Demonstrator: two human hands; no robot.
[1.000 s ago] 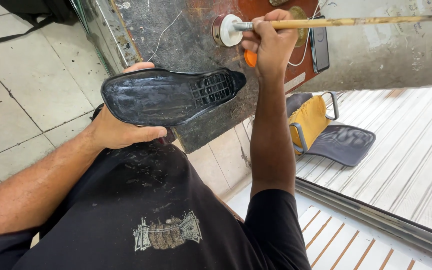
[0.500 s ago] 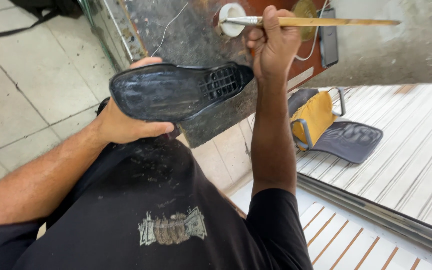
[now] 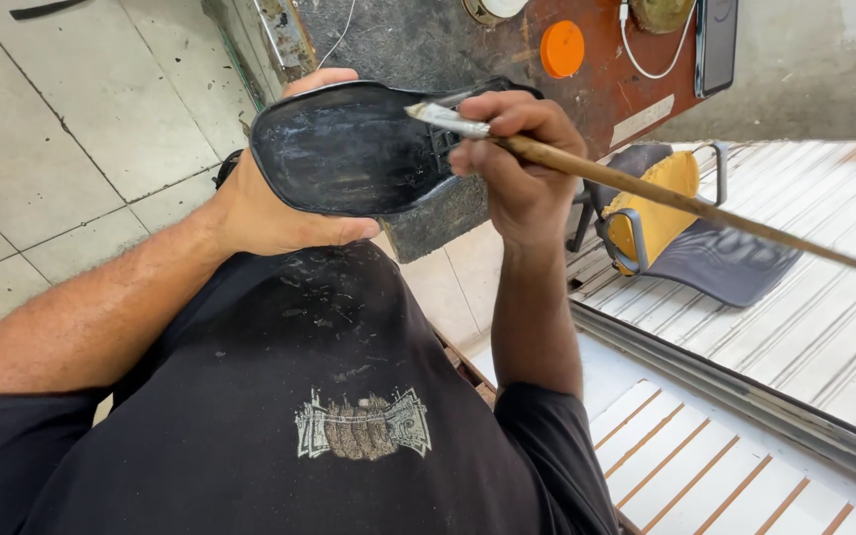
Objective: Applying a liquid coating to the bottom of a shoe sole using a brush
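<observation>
Two hands are at work in the head view, the only one you have. Your left hand [image 3: 265, 213] cups a black shoe sole [image 3: 349, 149] from below, thumb pressed against the near edge and fingers wrapped over the far one, so the flat, wet-looking face tilts up toward you and stays steady in the air above your lap. Your right hand [image 3: 517, 163] is clenched around a long wooden-handled brush [image 3: 646, 193], gripped close to the metal ferrule, which gives fine control of the tip; the bristle end rests on the sole just left of that hand, near the ribbed heel patch, while the long handle sticks out well to the right. Beyond both hands stands a worn table [image 3: 636, 89], and on it, past your right hand, lie an orange lid [image 3: 562, 48], a white cable [image 3: 646, 59] and a dark phone [image 3: 717, 45]. Right of your right forearm, lower down, sits a yellow-and-grey chair [image 3: 676, 223] on ribbed metal flooring. Your dark apron [image 3: 289, 396], speckled with dried smears, lies under the sole.
</observation>
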